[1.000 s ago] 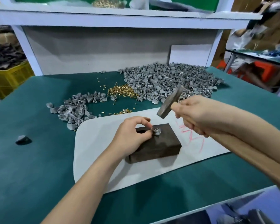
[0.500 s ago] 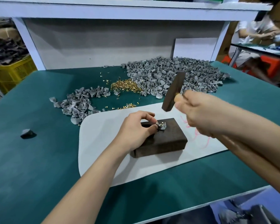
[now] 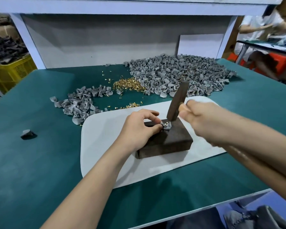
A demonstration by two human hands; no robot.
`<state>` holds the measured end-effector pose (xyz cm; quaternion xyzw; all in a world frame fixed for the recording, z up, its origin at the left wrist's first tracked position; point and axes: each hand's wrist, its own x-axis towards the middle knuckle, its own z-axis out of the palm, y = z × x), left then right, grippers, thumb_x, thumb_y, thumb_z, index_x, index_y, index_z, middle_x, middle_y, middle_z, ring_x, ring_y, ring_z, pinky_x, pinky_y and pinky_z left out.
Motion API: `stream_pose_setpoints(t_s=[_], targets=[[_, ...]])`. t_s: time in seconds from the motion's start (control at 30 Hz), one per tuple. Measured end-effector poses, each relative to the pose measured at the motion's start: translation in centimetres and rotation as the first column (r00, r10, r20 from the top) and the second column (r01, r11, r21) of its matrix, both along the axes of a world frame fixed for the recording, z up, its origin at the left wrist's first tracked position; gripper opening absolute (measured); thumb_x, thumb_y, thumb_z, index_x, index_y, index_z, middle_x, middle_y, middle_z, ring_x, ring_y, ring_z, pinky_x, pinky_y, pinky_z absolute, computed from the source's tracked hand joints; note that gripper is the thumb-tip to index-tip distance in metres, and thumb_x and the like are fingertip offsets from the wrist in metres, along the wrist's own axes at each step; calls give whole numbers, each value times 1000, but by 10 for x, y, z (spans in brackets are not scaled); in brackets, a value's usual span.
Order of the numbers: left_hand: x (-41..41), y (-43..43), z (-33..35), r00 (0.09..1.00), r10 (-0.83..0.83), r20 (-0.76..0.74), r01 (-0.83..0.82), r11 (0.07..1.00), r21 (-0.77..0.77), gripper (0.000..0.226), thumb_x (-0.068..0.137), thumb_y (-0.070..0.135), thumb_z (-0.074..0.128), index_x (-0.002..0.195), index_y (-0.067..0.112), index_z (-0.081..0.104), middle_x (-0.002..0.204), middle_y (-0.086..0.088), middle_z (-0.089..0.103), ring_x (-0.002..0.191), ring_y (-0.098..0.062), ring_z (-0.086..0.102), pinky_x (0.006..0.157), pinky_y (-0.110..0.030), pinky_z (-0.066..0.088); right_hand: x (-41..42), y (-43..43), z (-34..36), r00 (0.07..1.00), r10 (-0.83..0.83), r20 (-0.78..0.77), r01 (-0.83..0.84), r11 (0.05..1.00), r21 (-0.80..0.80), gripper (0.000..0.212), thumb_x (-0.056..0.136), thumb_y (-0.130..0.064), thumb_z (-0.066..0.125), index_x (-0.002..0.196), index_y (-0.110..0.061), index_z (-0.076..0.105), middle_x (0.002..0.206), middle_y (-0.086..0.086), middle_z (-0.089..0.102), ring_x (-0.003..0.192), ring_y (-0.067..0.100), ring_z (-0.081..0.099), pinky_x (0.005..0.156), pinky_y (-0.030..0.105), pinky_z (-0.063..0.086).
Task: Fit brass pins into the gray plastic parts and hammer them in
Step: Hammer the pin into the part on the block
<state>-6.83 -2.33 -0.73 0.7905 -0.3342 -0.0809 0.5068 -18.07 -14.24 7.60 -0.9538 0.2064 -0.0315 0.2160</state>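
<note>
A green-topped workbench (image 3: pixel 31 162) fills the frame under a white shelf (image 3: pixel 122 7); a yellow crate (image 3: pixel 11 71) sits at upper left.

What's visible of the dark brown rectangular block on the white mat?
The dark brown rectangular block is a solid, matte slab with sharp edges; whether it is wood or metal I cannot tell. It lies flat on the white mat, skewed to the table edge. The left hand rests on its far left end and pinches a small gray plastic part against its top face. The dark hammer head, held by the right hand, meets that part.
</note>
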Motion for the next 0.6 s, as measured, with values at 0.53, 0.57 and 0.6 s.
stream_pose_setpoints(t_s=[0.53,0.57,0.6], targets=[[1,0,-2,998,4,-69,-5,1000,-19,9,77,14,76,73,21,72,109,7,67,102,-2,60,94,-20,42,29,-34,-14,978,-92,188,-13,870,493,29,100,-31,34,78,-13,39,35,-1,37,21,13,29,33,12,25],[1,0,-2,995,8,-103,-12,999,-30,10,77,15,76,72,22,72,108,9,67,101,0,60,92,-19,42,37,-45,-13,967,-161,196,4,784,621,28,100,-30,33,79,-13,39,33,-2,33,21,12,27,33,11,24],[0,-1,-2,990,9,-143,-15,999,-46,10,77,15,76,72,22,72,108,10,67,101,1,60,91,-17,42,45,-54,-13,966,-202,163,22,691,722,28,101,-30,33,79,-13,38,33,-2,31,21,12,26,33,10,24]])
